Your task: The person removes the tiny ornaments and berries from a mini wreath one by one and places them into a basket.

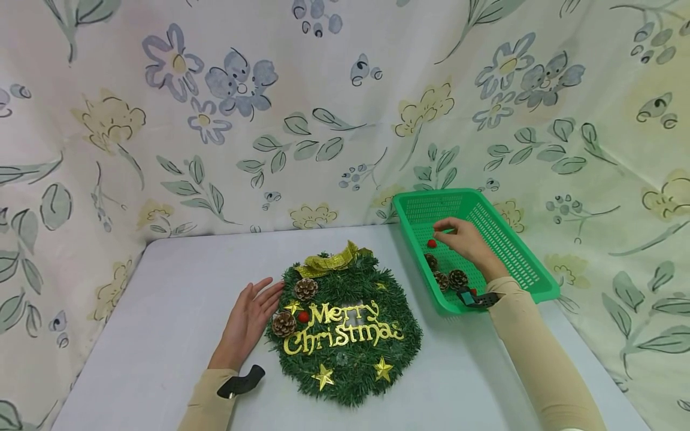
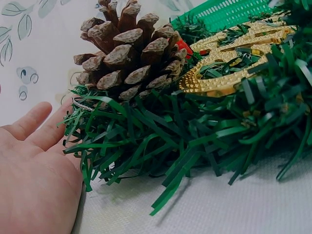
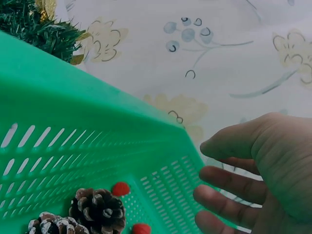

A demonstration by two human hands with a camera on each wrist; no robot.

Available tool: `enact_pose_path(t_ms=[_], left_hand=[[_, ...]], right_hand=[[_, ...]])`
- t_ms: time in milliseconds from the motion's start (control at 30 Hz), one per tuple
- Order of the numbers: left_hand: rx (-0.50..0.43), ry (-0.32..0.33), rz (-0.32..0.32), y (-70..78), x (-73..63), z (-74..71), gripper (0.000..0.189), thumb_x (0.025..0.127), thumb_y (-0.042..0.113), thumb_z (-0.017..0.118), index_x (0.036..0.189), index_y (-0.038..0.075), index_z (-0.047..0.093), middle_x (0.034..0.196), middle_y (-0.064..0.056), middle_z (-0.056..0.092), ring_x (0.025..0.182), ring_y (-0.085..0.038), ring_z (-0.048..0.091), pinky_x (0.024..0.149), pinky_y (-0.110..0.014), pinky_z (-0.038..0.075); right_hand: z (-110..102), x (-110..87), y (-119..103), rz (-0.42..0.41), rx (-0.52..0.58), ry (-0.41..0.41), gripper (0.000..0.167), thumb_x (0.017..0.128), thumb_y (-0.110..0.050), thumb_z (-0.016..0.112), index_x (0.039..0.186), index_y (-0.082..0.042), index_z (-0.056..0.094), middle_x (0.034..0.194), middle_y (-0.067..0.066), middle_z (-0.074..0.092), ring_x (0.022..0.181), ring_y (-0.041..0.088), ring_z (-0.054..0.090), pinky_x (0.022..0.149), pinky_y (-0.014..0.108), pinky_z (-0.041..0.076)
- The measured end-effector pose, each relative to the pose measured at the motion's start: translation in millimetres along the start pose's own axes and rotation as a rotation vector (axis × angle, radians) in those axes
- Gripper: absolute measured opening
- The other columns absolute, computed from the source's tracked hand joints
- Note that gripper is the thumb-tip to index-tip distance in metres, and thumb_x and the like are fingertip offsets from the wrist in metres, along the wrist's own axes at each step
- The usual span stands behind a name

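Floral cloth (image 1: pixel 323 197) backs a green basket (image 1: pixel 504 245) holding pinecones (image 1: pixel 458 279) and red balls (image 1: pixel 432 243).

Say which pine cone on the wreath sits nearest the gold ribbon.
The upper pine cone, just below the left end of the gold ribbon in the head view. The lower pine cone sits farther off, past a gold star.

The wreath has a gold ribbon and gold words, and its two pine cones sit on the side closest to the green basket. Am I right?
Not quite: the head view shows the wreath's two pine cones on the side by the left hand, away from the green basket. The gold ribbon and gold words are as you said.
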State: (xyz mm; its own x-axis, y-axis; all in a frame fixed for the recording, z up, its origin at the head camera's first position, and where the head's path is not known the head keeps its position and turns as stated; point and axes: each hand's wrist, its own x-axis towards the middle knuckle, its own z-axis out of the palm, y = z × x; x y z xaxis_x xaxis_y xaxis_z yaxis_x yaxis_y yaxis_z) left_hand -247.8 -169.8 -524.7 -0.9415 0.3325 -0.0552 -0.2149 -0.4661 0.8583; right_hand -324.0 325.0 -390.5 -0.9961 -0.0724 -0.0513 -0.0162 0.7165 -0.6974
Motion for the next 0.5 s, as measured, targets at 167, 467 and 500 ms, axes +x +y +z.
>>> enact_pose_path(t_ms=[167, 467, 500], left_hand=[[0.002, 0.003, -0.001, -0.4, 0.1, -0.1, 0.072, 0.111, 0.052, 0.022, 0.164, 0.006, 0.006, 0.17, -0.022, 0.013, 0.159, -0.032, 0.01, 0.11, -0.017, 0.044], [0.004, 0.008, -0.007, 0.2, 0.2, 0.7, 0.071, 0.111, 0.051, 0.021, 0.164, 0.006, 0.007, 0.17, -0.021, 0.014, 0.159, -0.031, 0.011, 0.11, -0.017, 0.044], [0.005, 0.009, -0.008, 0.3, 0.2, 0.9, 0.07, 0.111, 0.051, 0.02, 0.164, 0.007, 0.007, 0.17, -0.021, 0.014, 0.159, -0.031, 0.011, 0.111, -0.017, 0.044]], right_hand=[[0, -2.1, -5, -0.001, 0.007, 0.001, 0.039, 0.104, -0.029, 0.058, 0.136, -0.008, 0.059, 0.136, 0.019, 0.059, 0.118, 0.035, 0.059, 0.095, 0.053, 0.051], [-1, -2.9, -13, -0.002, -0.007, -0.008, 0.039, 0.105, -0.032, 0.057, 0.138, -0.011, 0.058, 0.137, 0.018, 0.06, 0.119, 0.036, 0.058, 0.095, 0.055, 0.051], [-1, -3.0, -15, -0.002, -0.009, -0.008, 0.039, 0.105, -0.032, 0.057, 0.138, -0.012, 0.058, 0.136, 0.017, 0.06, 0.118, 0.036, 0.059, 0.095, 0.055, 0.051]])
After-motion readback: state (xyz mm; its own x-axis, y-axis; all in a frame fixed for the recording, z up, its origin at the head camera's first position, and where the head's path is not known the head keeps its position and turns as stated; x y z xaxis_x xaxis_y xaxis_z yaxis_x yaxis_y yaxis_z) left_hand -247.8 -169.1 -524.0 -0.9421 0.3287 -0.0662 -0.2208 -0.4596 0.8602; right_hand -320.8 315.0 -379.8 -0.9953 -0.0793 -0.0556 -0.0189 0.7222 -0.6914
